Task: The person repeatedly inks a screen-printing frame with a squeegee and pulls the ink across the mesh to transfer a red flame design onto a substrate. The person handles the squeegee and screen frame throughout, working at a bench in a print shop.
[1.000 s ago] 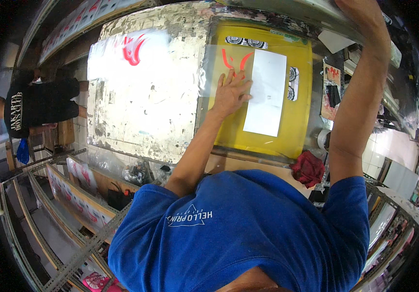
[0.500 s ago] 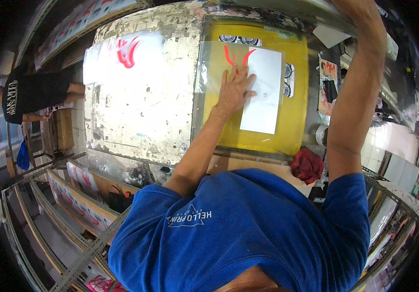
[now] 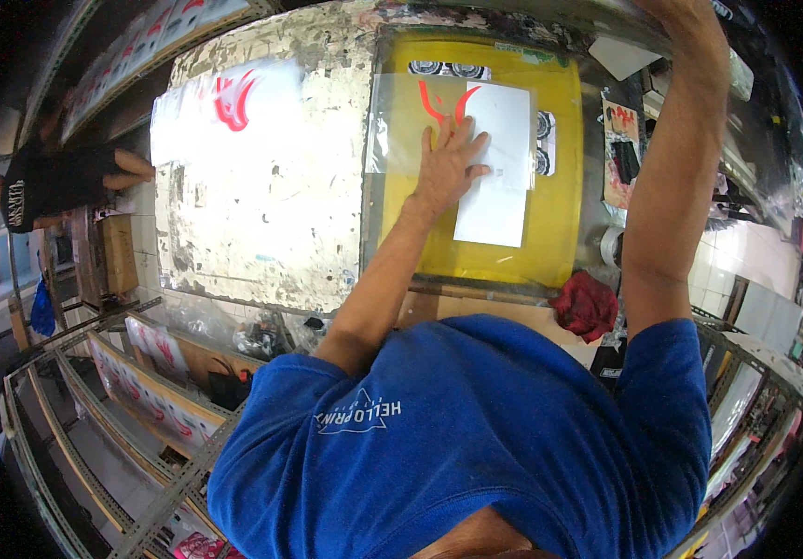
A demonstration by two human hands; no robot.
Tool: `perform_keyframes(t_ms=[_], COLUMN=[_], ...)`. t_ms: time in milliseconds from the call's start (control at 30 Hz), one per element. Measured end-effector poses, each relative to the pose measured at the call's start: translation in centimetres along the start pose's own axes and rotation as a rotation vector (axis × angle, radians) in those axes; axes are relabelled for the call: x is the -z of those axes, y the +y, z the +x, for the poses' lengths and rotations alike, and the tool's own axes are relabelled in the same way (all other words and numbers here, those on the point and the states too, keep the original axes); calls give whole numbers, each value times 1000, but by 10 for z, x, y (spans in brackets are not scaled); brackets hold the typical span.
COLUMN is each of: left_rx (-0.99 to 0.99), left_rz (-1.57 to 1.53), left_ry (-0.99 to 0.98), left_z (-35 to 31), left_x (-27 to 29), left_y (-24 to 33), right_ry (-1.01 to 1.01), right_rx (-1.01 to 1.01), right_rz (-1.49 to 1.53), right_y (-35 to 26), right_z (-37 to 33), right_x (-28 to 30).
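My left hand [image 3: 452, 163] lies flat with its fingers spread on a clear plastic sheet [image 3: 399, 121] bearing red curved marks. Under the palm's right side is a white paper rectangle [image 3: 504, 205]. Both lie over a yellow screen-like panel [image 3: 550, 252] in a dark frame. Small papers with black round prints [image 3: 448, 71] sit by the sheet's top edge and right side. My right arm reaches far up along the right; only a bit of my right hand [image 3: 672, 7] shows at the top edge, its fingers hidden.
Left of the panel stands a paint-stained whitish table [image 3: 261, 224] with a red-printed sheet [image 3: 233, 102]. A dark red cloth [image 3: 584, 307] lies at the panel's near right corner. Racks with printed boards [image 3: 145, 387] fill the lower left. Another person [image 3: 56, 186] stands at the far left.
The whole view has shifted slightly. My left hand stays spread on the sheet. The person at the far left has changed posture a little.
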State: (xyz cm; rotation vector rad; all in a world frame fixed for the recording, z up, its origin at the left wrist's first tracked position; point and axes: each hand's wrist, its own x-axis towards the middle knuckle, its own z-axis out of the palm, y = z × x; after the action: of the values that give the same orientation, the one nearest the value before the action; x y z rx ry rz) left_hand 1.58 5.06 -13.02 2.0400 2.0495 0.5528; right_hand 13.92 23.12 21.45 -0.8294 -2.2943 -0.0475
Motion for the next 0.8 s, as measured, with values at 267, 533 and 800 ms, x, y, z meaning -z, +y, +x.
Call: perform_keyframes(t_ms=[267, 533, 800], left_rx=[52, -45, 24], left_rz=[-93, -290, -66], left_ry=[274, 469, 53], left_z=[4, -4, -39], left_x=[40, 79, 9], left_y=[4, 15, 19], right_ry=[-191, 16, 10], right_rx=[-146, 63, 50], right_rz=[135, 159, 25], right_y=[-31, -14, -20], right_z=[-9, -47, -44], right_x=[16, -6, -2])
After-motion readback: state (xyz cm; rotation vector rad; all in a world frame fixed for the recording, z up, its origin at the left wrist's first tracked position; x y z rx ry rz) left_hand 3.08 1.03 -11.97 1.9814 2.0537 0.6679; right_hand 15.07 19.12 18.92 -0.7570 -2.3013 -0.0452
